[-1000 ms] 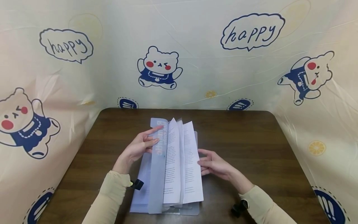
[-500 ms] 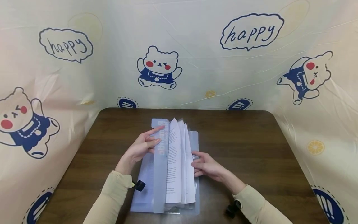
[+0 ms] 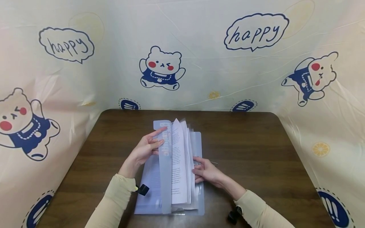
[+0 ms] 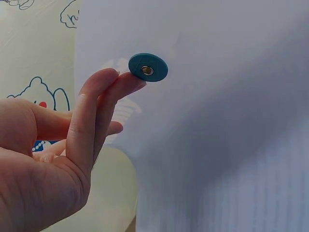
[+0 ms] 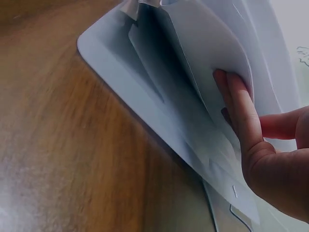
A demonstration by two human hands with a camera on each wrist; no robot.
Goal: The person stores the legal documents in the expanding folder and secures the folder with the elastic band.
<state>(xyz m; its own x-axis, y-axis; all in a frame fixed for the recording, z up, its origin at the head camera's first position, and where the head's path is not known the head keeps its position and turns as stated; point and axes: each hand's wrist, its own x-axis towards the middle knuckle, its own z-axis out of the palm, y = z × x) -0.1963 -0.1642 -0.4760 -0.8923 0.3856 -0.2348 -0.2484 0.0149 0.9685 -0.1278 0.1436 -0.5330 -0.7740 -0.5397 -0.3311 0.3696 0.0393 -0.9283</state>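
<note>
A pale blue translucent document folder [image 3: 166, 190] stands partly opened on the table, with printed sheets [image 3: 178, 177] fanned inside it. My left hand [image 3: 144, 150] grips the raised front cover near its upper part. In the left wrist view, a round blue button [image 4: 153, 65] sits on the cover by the fingertips. At the sheets' right edge, my right hand [image 3: 209, 172] pinches paper or sleeves between thumb and fingers. The right wrist view has the fingers [image 5: 244, 108] behind a pale leaf [image 5: 207, 43]; how many leaves are held cannot be told.
The dark wooden table [image 3: 248, 142] extends around the folder. A thin string [image 3: 214, 163] shows beside the right hand. Behind the table hangs a pale curtain [image 3: 199, 34] printed with bears and the word "happy".
The right hand has moved left with the sheets' right edges, narrowing the fan. More of the back cover shows at right. The left hand keeps its grip with little movement.
</note>
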